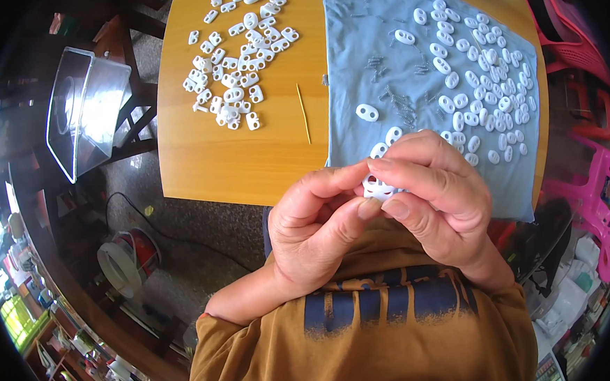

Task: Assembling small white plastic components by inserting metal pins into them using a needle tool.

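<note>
Between the fingertips of both hands is a small white plastic cord lock with round holes, held just in front of my body near the table's front edge. My left hand pinches it from the left with thumb and forefinger. From the right, my right hand grips it with thumb and fingers, hiding part of it. Just beyond my fingertips, a white two-holed oval piece lies on a blue cloth. Another such oval piece rests farther up. Small metal springs lie in loose clusters on the cloth.
Many white two-holed pieces are heaped on the wooden table at left. More oval pieces cover the cloth's right side. A thin yellow stick lies mid-table. A clear plastic bin stands left; a pink stool is at right.
</note>
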Available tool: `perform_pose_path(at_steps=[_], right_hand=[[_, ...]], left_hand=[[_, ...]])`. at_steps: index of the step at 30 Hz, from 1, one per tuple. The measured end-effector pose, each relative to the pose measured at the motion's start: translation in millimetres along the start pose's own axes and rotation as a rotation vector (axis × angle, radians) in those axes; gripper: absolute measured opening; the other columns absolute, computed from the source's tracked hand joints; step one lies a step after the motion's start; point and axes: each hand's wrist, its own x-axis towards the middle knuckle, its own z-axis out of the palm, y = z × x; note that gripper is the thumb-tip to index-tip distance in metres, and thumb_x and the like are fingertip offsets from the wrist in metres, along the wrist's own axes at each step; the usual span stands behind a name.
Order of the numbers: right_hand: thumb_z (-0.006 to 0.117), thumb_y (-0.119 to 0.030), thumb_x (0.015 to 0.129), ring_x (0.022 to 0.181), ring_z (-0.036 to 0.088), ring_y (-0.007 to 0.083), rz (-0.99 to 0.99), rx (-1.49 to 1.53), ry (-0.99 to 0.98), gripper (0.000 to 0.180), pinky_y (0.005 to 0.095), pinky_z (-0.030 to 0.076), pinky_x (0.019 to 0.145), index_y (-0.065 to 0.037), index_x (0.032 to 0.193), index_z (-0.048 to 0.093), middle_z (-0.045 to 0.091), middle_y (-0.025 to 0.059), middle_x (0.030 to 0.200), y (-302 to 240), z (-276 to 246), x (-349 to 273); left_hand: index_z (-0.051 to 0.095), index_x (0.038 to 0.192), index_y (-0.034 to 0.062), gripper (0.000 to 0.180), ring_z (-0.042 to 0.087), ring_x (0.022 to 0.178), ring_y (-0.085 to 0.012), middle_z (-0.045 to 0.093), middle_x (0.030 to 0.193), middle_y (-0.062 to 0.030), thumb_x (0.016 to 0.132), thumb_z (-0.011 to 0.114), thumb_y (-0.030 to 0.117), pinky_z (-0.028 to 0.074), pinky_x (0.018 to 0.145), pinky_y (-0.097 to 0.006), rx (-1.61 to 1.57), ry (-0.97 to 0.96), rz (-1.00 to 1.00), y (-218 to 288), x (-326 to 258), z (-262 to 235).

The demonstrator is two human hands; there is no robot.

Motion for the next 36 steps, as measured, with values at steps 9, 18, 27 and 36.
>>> perform_pose_path(at_steps=[9, 18, 27, 36], right_hand=[[0.066, 0.0, 0.077, 0.073, 0.058, 0.0187, -0.065, -0.032, 0.04, 0.028, 0.0265, 0.046, 0.063, 0.001, 0.105, 0.063, 0.061, 0.0082, 0.088, 7, 8, -2], [0.065, 0.001, 0.077, 0.077, 0.058, 0.0204, 0.03, 0.011, 0.048, 0.035, 0.0277, 0.046, 0.065, 0.001, 0.111, 0.06, 0.06, 0.0091, 0.092, 4, 2, -2], [0.061, -0.001, 0.08, 0.076, 0.058, 0.021, 0.096, -0.001, 0.221, 0.033, 0.03, 0.045, 0.068, 0.003, 0.113, 0.057, 0.063, 0.0104, 0.087, -2, -5, -16], [0.06, 0.005, 0.079, 0.072, 0.058, 0.0202, 0.059, 0.026, 0.157, 0.03, 0.0296, 0.046, 0.065, 0.002, 0.108, 0.059, 0.063, 0.0079, 0.082, -8, -6, -9]], left_hand=[[0.055, 0.112, -0.0031, 0.028, 0.058, 0.092, -0.0118, 0.06, 0.104, -0.0103, 0.085, 0.056, -0.008, 0.047, 0.081, -0.024, 0.054, 0.012, 0.054, -3, 1, -1], [0.054, 0.113, -0.0017, 0.028, 0.057, 0.089, -0.0101, 0.06, 0.097, -0.0063, 0.085, 0.056, -0.007, 0.047, 0.079, -0.023, 0.04, 0.011, -0.104, 13, 12, 1], [0.052, 0.105, -0.0062, 0.021, 0.063, 0.077, -0.0198, 0.061, 0.092, -0.0126, 0.084, 0.056, -0.003, 0.053, 0.071, -0.031, 0.365, 0.043, 0.035, 59, 94, 17], [0.054, 0.11, -0.0083, 0.031, 0.06, 0.071, -0.0133, 0.062, 0.087, -0.0086, 0.085, 0.057, 0.01, 0.047, 0.067, -0.023, 0.948, -0.139, 0.173, 83, 251, 46]])
